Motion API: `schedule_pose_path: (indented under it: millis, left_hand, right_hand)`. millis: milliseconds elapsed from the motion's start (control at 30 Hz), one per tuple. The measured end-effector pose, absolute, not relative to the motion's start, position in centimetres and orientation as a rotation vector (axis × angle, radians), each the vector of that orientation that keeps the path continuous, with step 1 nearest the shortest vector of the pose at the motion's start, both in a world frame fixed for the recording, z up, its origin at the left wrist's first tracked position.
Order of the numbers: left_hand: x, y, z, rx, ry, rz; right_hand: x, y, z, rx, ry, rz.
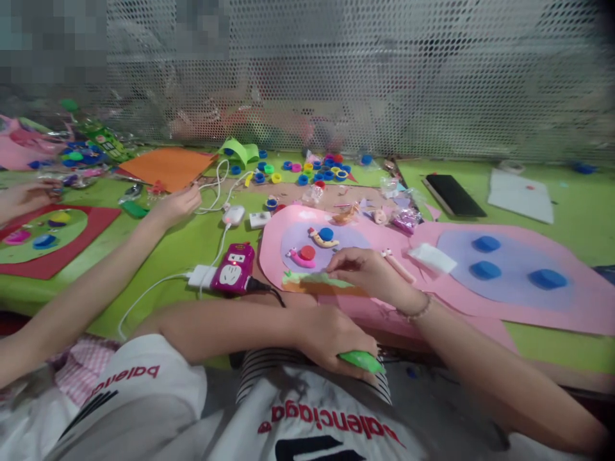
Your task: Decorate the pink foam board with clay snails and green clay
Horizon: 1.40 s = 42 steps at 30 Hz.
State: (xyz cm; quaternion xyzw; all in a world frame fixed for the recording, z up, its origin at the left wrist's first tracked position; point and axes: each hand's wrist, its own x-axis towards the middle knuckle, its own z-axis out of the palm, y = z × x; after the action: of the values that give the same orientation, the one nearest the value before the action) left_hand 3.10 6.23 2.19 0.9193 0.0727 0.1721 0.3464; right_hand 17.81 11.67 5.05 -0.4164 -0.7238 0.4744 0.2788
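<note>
My right hand [368, 272] rests on a pink paper sheet [273, 246], fingers pinched on a green and orange strip [312, 282] at its near edge. A lilac oval [346, 240] on that sheet carries two snail shapes with a blue cap [326, 234] and a red cap [307, 252]. My left hand [327, 336] lies low against my shirt, closed round a green object [362, 361] that I cannot name. A second pink sheet [567, 307] to the right bears a lilac patch with three blue caps [486, 243].
Another person's arm reaches from the left, its hand [177, 205] beside an orange sheet [166, 166]. A magenta device [233, 269] with white cables, a dark phone [454, 195], several coloured bottle caps [307, 169] and a red sheet [52, 240] lie on the green table. Mesh fence behind.
</note>
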Motion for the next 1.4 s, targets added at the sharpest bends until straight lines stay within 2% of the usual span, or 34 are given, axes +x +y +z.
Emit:
schedule_pose_path:
  millis: [133,333,467,600,700,1400]
  left_hand:
    - [3.0,6.4,2.6,2.18,0.288,0.5]
    - [3.5,7.3,2.8,1.548,0.863,0.875]
    - [3.8,7.6,2.3,1.327,0.98,0.923]
    - [3.9,7.6,2.4,1.279,0.975,0.906]
    - [4.0,7.6,2.7,1.246,0.958,0.881]
    - [3.7,7.5,3.0,1.403,0.949,0.691]
  right_hand:
    - [17.5,11.6,4.8,-1.091,-1.989,1.262]
    - [18.4,11.5,5.9,-1.074,-1.753,1.208]
    - [19.3,11.5,5.7,-1.093,-1.752,1.035]
    - [19.4,11.4,5.1,-1.002,-1.993,0.704]
    - [19.3,11.2,5.2,-0.914,-2.129,0.573]
    - [20.2,10.9,6.9,-0.605,-2.457,0.578]
